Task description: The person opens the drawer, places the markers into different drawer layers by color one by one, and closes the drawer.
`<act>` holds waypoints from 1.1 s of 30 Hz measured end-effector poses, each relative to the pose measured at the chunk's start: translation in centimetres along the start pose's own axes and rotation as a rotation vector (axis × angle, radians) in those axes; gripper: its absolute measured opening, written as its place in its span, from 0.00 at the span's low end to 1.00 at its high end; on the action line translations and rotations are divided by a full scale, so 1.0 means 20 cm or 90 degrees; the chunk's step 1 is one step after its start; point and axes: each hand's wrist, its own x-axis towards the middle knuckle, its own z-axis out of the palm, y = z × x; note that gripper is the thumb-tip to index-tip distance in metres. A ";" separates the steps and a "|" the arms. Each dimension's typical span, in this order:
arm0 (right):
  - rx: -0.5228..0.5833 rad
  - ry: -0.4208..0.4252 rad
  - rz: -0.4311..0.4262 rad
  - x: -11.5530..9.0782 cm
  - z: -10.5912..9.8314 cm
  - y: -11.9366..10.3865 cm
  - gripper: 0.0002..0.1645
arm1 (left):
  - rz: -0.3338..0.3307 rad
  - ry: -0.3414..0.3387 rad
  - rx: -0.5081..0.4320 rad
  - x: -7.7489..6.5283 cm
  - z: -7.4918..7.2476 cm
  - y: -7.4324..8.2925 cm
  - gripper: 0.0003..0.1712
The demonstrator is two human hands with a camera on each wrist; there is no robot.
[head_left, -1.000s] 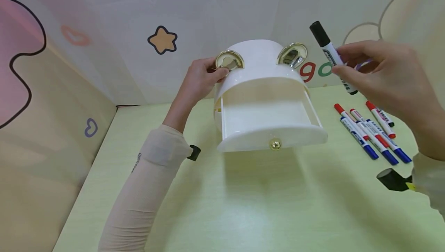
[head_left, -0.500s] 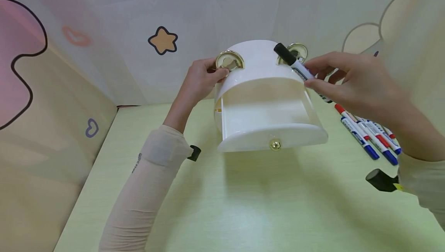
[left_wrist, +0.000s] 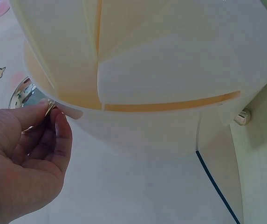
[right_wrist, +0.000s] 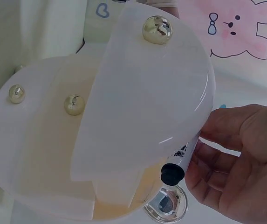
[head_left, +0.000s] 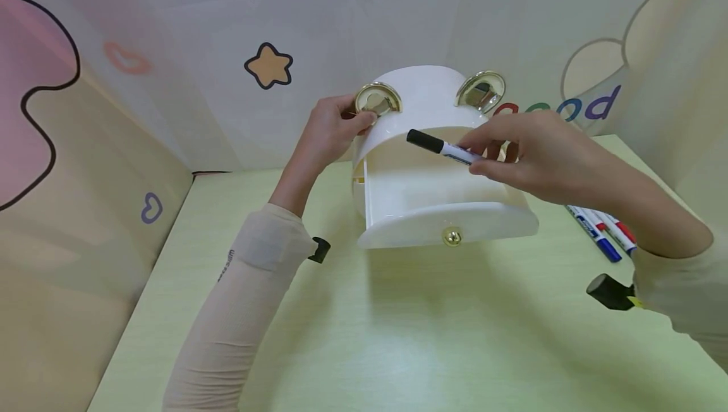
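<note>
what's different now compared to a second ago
The right grip has moved left and down in the head view, carrying the black-capped marker from near the marker pile until it overlaps the open drawer there; the marker is now tilted nearer level. Nothing was taken up or let go. The left grip stays on the gold-rimmed disc of the white box, and the drawer stays open.

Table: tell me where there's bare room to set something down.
The table is bare in front of the open drawer, between the left sleeve and the right sleeve. Another free patch runs from the left sleeve to the left wall. It is crowded at the right, where markers lie partly hidden behind the right forearm.
</note>
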 end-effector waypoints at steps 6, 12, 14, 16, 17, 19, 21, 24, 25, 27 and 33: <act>-0.008 -0.048 -0.038 0.02 0.01 -0.01 0.17 | -0.003 0.001 0.004 0.00 0.00 0.00 0.13; -0.038 -0.078 -0.053 0.04 0.01 -0.01 0.17 | 0.004 0.004 0.008 0.00 0.00 0.00 0.13; -0.048 -0.085 -0.055 0.04 0.02 -0.01 0.17 | 0.007 0.005 0.009 0.00 0.00 0.00 0.12; -0.049 -0.094 -0.058 0.05 0.02 -0.01 0.17 | 0.009 0.007 0.009 0.00 0.00 0.00 0.12; -0.048 -0.099 -0.057 0.06 0.02 -0.01 0.17 | 0.009 0.007 0.009 0.00 0.00 0.00 0.11; -0.043 -0.107 -0.058 0.07 0.03 0.00 0.17 | 0.009 0.007 0.007 0.01 0.00 0.00 0.11; -0.037 -0.111 -0.057 0.08 0.03 0.00 0.18 | 0.008 0.007 0.006 0.01 0.00 0.00 0.11; -0.034 -0.111 -0.055 0.09 0.04 0.00 0.18 | 0.008 0.007 0.003 0.01 0.01 0.00 0.11; -0.034 -0.109 -0.056 0.09 0.04 0.00 0.17 | 0.008 0.007 0.003 0.00 0.01 0.00 0.11; -0.034 -0.104 -0.062 0.09 0.04 0.00 0.17 | 0.010 0.007 0.002 0.00 0.01 0.00 0.11; -0.051 -0.093 -0.057 0.07 0.03 0.00 0.17 | 0.021 0.008 0.002 0.00 0.01 -0.01 0.10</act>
